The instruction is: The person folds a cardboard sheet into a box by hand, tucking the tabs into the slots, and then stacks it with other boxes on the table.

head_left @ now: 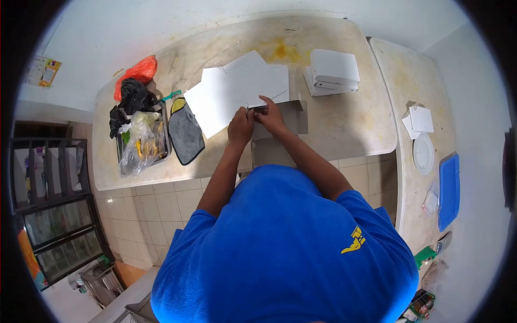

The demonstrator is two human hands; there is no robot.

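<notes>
A person in a blue shirt (280,237) has both hands close together over the big bench (344,124). The left hand (240,127) is curled up small, with its fingers pinched on the back corner of a grey cardboard box (296,119). The right hand (270,116) is part closed on the same box's back edge, with one finger sticking out. I cannot tell how hard they squeeze.

The grey cardboard box is partly folded up and sits at the near side of the bench, right in front of the person. Just behind it, flat white sheets (231,91) lie on top of each other. To the right is a pile of white boxes (334,67).

On the left, a grey cloth mitt (186,134) lies near a dark tray (166,129). A clear plastic bag (141,151) and a black bag (135,97) are on the tray, and a red bag (141,70) is behind them.
</notes>
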